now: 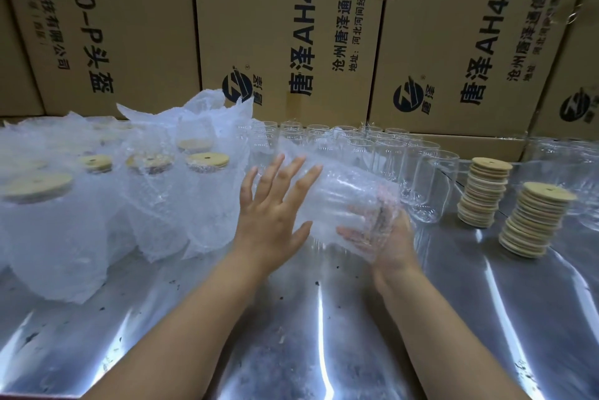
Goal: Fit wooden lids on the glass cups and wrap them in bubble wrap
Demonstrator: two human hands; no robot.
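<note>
A glass cup (343, 202) lies on its side in bubble wrap, held above the metal table between my hands. My left hand (274, 205) presses flat against its left side with the fingers spread. My right hand (385, 237) cups the lidded end from below, seen partly through the wrap. Several bare glass cups (382, 153) stand in rows behind. Two stacks of wooden lids (484, 192) (534, 221) stand to the right. Several wrapped, lidded cups (207, 163) stand at the left.
The shiny metal table (308, 334) stretches toward me. Loose bubble wrap (64, 237) is heaped at the left. Large cardboard boxes (291, 26) form a wall right behind the cups. More glass cups (564, 153) stand at the far right.
</note>
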